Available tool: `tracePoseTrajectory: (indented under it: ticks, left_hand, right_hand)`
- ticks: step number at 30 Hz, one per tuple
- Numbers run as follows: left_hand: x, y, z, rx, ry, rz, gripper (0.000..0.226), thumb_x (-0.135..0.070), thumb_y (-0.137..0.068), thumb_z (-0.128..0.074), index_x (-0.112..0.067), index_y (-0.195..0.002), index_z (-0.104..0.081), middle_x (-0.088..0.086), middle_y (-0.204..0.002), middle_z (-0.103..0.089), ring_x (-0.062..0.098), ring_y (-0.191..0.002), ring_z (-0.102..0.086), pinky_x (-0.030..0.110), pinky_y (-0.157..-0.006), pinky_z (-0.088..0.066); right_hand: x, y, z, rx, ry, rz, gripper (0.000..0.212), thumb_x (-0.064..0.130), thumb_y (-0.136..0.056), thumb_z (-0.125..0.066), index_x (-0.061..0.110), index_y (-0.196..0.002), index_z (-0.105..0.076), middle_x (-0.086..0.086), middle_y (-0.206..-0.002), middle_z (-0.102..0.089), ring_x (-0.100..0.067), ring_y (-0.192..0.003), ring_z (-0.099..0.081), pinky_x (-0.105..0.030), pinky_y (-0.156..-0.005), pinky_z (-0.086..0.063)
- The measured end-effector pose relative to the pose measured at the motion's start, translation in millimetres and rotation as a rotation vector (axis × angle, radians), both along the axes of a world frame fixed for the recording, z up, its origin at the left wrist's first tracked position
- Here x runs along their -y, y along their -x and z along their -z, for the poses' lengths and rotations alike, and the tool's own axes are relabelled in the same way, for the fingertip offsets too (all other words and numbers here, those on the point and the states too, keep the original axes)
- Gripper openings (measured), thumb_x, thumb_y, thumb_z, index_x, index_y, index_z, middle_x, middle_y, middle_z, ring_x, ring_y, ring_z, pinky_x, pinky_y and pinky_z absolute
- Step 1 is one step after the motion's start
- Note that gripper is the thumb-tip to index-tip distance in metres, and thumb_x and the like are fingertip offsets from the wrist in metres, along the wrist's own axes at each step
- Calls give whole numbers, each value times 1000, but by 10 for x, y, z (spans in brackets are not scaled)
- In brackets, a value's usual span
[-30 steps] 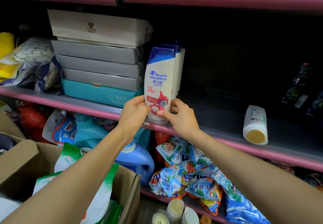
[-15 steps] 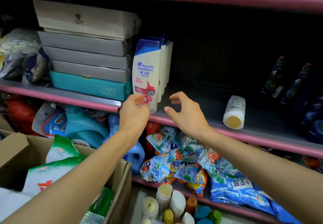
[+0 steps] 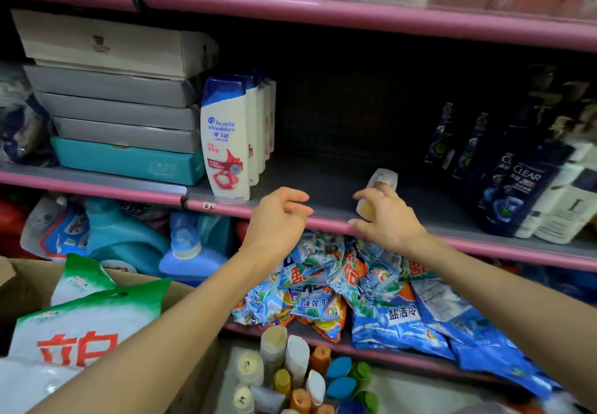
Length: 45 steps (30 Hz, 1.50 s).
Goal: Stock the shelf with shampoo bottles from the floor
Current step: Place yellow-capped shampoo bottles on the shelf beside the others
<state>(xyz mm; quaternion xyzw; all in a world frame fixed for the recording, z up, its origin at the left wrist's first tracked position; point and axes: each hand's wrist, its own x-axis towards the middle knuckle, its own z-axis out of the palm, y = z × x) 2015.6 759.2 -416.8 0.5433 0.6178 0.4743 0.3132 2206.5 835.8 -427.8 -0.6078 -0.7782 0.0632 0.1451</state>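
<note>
A white Head & Shoulders shampoo bottle [image 3: 225, 142] with a blue cap stands upright at the front of the pink-edged shelf [image 3: 97, 184], heading a row of like bottles [image 3: 261, 122]. My left hand [image 3: 277, 219] hovers just right of it at the shelf edge, fingers loosely curled, holding nothing. My right hand [image 3: 387, 219] has its fingers spread over the cap end of a small white bottle [image 3: 381, 179] lying on its side on the shelf; contact is unclear. Several shampoo bottles [image 3: 290, 371] stand on the floor below.
Stacked flat boxes [image 3: 119, 106] fill the shelf left of the row. Dark Clear bottles [image 3: 517, 187] stand at the right. Bare shelf lies between. Detergent bags [image 3: 371, 300] and blue jugs [image 3: 129, 239] sit on the lower shelf. A cardboard box [image 3: 32, 284] with green-white bags stands at bottom left.
Both hands have let go of the Head & Shoulders bottle, which now stands on the shelf. They moved right; my right hand now reaches the lying small bottle.
</note>
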Motion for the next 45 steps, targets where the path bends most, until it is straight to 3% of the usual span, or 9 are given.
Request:
tracePoseTrajectory:
  ticks: [6, 10, 15, 19, 22, 29, 32, 37, 45]
  left_hand:
    - [214, -71, 86, 22, 19, 42, 28, -8, -92, -48, -24, -111, -61, -11, -92, -70, 25, -86, -68, 39, -76, -55]
    - [343, -15, 227, 10, -24, 17, 26, -10, -90, -53, -23, -111, -62, -10, -96, -68, 7, -81, -65, 29, -72, -56]
    - [556, 69, 458, -118, -150, -65, 50, -17, -85, -64, -23, -132, -47, -5, -126, -54, 6, -106, -56, 30, -92, -49]
    - [731, 192, 612, -320, -302, -131, 76, -21, -80, -72, -22, -144, -31, -3, -144, -36, 4, -131, -32, 14, -103, -23]
    - [830, 269, 646, -342, -354, -168, 88, -23, -76, -77, -23, -147, -26, -4, -151, -28, 6, -137, -26, 24, -109, -26]
    - [901, 430, 610, -579, -325, -206, 57, -31, -67, -76, -29, -120, -55, -5, -108, -63, 19, -98, -57, 27, -71, -42]
    - [948, 410, 581, -291, -58, -38, 40, -40, -65, -74, -40, -100, -56, -12, -87, -64, 5, -76, -61, 25, -59, -49]
    - [1081, 294, 501, 652, 388, 572, 29, -29, -69, -74, -20, -96, -70, 3, -66, -59, 17, -50, -50, 21, -40, -39]
    - [1120, 304, 438, 803, 371, 738, 28, -26, -69, -70, -18, -96, -69, 3, -67, -50, 15, -49, -43, 18, -38, -35]
  right_hand:
    - [102, -39, -92, -113, -130, 8, 39, 18, -84, -62, 25, -122, -61, -7, -132, -56, -32, -112, -56, -36, -88, -43]
    - [269, -68, -345, -574, -255, 150, 35, 25, -73, -64, 31, -108, -67, 0, -94, -69, -22, -86, -66, -35, -77, -54]
    - [614, 45, -550, -1182, -57, 78, 19, 12, -81, -59, 12, -98, -69, -9, -101, -68, -20, -78, -74, -34, -63, -61]
    - [966, 188, -605, -1366, 134, 40, 17, 12, -89, -57, 2, -98, -67, -15, -98, -70, -30, -72, -74, -26, -59, -59]
    - [1147, 290, -632, -1448, 340, 112, 22, 14, -90, -58, -6, -98, -63, -22, -96, -70, -32, -66, -73, -21, -53, -57]
    - [1384, 476, -548, -1407, 651, 109, 24, 22, -87, -64, 0, -94, -65, -25, -100, -71, -26, -56, -69, -15, -45, -52]
    - [1362, 524, -571, -1445, 757, 53, 39, 37, -78, -71, 5, -100, -72, -17, -96, -72, -17, -51, -66, -15, -43, -52]
    - [1297, 549, -612, -1563, 1068, -30, 55, 51, -75, -65, 11, -112, -67, -12, -99, -70, -12, -51, -65, -17, -45, -54]
    - [1293, 628, -720, -1528, 995, -42, 41, 39, -80, -65, 8, -106, -66, -12, -90, -67, -9, -44, -57, -11, -38, -47]
